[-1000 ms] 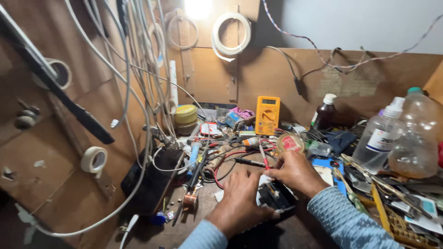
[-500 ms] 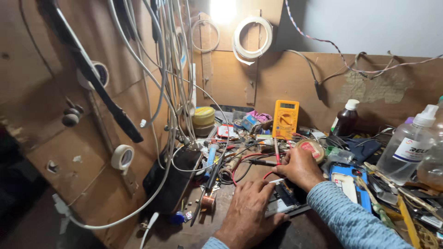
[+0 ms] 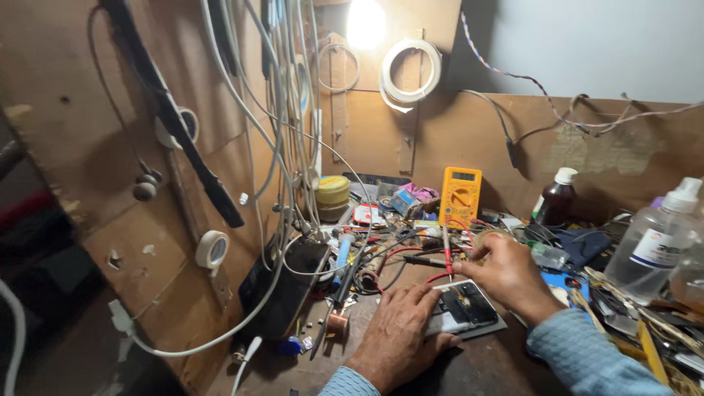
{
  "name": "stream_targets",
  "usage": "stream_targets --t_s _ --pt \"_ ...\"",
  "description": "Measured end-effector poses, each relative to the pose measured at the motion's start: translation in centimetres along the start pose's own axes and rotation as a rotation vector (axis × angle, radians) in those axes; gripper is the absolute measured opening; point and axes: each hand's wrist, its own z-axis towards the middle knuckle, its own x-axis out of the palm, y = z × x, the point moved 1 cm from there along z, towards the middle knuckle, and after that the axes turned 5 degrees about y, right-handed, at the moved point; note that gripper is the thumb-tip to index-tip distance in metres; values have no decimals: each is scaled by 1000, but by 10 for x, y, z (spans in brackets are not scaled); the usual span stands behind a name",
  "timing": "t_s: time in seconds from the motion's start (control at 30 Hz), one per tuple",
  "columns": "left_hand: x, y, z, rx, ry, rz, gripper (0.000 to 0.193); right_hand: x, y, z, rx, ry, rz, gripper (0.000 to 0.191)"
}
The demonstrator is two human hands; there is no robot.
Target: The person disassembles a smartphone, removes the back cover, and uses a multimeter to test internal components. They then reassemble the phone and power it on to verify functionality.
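Cluttered bench [image 3: 506, 367], near edge: our left hand [image 3: 396, 341] lies flat, pinning the opened phone [image 3: 463, 312]. Our right hand [image 3: 510, 271] pinches a red probe [image 3: 446, 253] above it. Multimeter [image 3: 460, 196] stands behind. Testing appears underway; phone not reassembled.

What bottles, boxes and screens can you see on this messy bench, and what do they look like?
Multimeter: yellow, upright by the back wall, small grey screen on top.
Brown bottle: white cap, right of the multimeter.
Clear bottle: far right, white label, white cap.
Opened phone: flat on the bench under the left hand.
Round tin: yellow, back left.
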Motion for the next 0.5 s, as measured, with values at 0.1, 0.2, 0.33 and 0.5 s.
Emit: stream_targets --t_s 0.1,0.2,0.33,0.5 --pt "-3 -2 -2 13 -25 -32 76 -41 -2 -19 153 21 89 35" --pt "-8 -2 -3 9 -10 -26 77 -102 -23 -37 356 31 259 35" --pt "-9 -4 -2 -4 14 -6 73 -156 -61 -58 450 -49 285 31" --pt "-5 -7 2 -43 61 -31 76 -178 -102 -82 589 -1 196 31"
